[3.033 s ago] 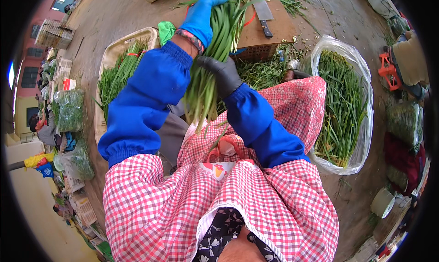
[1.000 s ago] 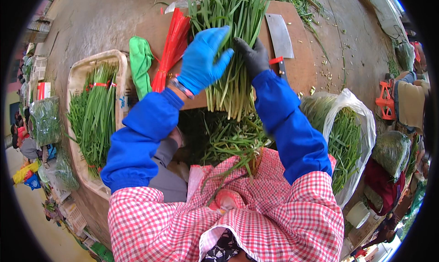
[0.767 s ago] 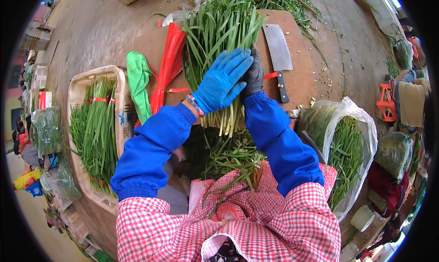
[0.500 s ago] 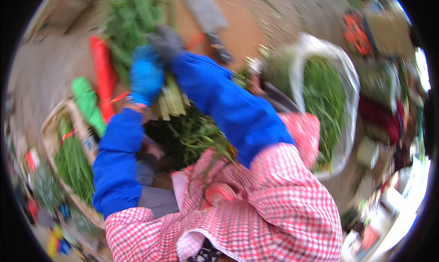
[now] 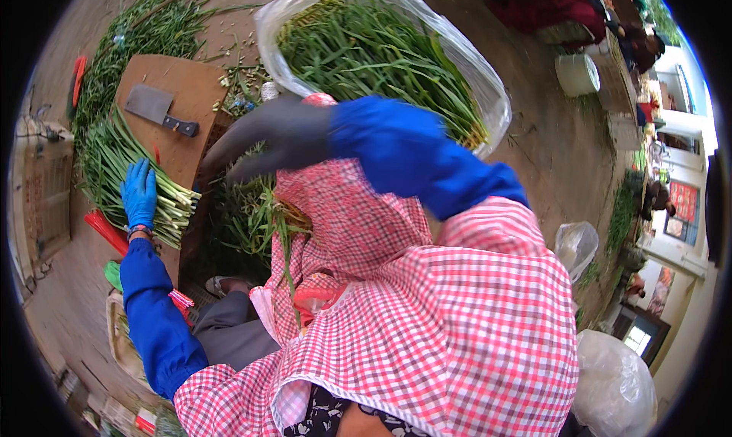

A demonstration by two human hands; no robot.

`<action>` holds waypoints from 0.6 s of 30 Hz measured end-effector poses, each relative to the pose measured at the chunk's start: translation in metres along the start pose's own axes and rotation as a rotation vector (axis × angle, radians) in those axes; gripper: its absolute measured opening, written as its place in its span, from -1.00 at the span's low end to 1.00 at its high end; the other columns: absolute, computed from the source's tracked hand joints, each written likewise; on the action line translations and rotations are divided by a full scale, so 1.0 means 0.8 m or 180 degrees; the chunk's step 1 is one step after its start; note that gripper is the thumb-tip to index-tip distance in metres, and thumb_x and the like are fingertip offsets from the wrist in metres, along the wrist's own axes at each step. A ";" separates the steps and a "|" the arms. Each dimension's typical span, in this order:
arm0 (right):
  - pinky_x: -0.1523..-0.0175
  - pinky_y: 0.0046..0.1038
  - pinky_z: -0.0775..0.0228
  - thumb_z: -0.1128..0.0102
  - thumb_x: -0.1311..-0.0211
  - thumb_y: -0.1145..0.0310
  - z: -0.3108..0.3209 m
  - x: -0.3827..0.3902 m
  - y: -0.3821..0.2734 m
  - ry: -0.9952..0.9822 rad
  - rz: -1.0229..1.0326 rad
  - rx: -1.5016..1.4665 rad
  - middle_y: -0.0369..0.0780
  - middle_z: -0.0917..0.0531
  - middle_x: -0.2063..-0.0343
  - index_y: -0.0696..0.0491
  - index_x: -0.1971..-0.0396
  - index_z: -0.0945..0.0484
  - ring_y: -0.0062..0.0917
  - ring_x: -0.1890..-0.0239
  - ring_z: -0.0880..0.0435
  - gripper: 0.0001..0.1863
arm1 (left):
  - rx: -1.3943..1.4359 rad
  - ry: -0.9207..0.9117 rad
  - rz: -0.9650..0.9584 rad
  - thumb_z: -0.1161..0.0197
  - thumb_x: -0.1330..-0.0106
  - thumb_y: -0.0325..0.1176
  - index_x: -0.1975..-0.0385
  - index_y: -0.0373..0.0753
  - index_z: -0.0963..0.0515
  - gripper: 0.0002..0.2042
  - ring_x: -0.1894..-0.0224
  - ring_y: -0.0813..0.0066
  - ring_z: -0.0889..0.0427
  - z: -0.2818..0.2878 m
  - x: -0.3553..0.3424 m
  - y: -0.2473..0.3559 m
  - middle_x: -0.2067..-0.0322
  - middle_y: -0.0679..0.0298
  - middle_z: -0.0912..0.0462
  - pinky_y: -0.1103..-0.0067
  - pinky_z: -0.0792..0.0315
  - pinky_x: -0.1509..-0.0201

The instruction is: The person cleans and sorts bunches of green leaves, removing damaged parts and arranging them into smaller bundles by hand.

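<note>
In a blue glove, my left hand (image 5: pixel 139 195) lies flat with its fingers stretched out on a bunch of long leafy greens (image 5: pixel 104 159), which look like green garlic or scallions. Their pale, trimmed ends point toward me over the edge of a brown board (image 5: pixel 149 73). A cleaver (image 5: pixel 150 102) with a black handle rests on that board. My right hand (image 5: pixel 263 136), in a dark grey glove, hangs over the gap between the board and a bag of greens. Motion smears it, but thumb and fingers appear apart, with nothing visible in them.
A large clear plastic bag (image 5: pixel 499 105) full of long greens stands beyond my right arm. Loose leaves (image 5: pixel 248 216) are heaped below the board. Red wrapping (image 5: pixel 107 231) lies by my left wrist. A white bucket (image 5: pixel 577 74) and people are farther right.
My view has turned to the right. My hands, close together at the bunch before, are now apart: the right has swung away toward the bag, while the left stays on the greens.
</note>
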State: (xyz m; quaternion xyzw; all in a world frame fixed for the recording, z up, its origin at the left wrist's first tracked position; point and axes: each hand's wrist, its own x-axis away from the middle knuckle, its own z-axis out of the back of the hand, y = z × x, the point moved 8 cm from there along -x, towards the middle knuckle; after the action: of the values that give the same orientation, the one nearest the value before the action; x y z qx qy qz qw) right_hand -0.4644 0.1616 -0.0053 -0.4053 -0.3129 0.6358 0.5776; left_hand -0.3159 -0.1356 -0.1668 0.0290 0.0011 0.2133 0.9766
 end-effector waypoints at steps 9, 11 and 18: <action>-0.21 -0.31 -0.05 -0.36 0.29 0.00 0.154 0.433 0.157 0.0988 -0.2899 0.2109 0.02 -0.09 -0.15 -0.04 -0.20 0.04 -0.17 -0.19 -0.10 0.03 | 0.1384 0.0345 0.0072 0.04 -0.25 -0.27 0.08 -0.20 -0.44 -0.71 -0.08 0.34 -0.32 0.069 -0.009 0.074 0.04 0.22 -0.44 0.48 -0.03 -0.20; -0.23 -0.32 -0.01 -0.39 0.37 0.00 0.131 0.454 0.181 0.0947 -0.3092 0.1962 0.04 -0.02 -0.17 -0.03 -0.21 0.09 -0.13 -0.21 -0.05 0.11 | 0.2117 0.0407 -0.0024 0.01 -0.23 -0.37 0.10 -0.32 -0.43 -0.72 0.00 0.42 -0.39 0.105 -0.016 0.129 0.08 0.20 -0.46 0.58 -0.19 -0.10; -0.09 -0.48 -0.22 -0.37 0.34 0.24 0.131 0.525 0.269 0.2076 -0.3100 0.0450 0.00 -0.32 -0.04 0.01 -0.21 0.04 -0.28 -0.06 -0.35 0.02 | 0.3110 0.0414 -0.0468 0.02 -0.23 -0.44 0.10 -0.32 -0.44 -0.74 -0.01 0.46 -0.37 0.170 -0.036 0.300 0.08 0.23 -0.46 0.60 -0.21 -0.10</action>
State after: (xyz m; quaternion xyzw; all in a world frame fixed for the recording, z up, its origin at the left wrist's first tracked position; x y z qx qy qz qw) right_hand -0.6616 0.5545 -0.2061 -0.3501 -0.2261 0.1592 0.8950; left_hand -0.4401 0.0622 -0.0179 0.4697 0.1638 0.1198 0.8592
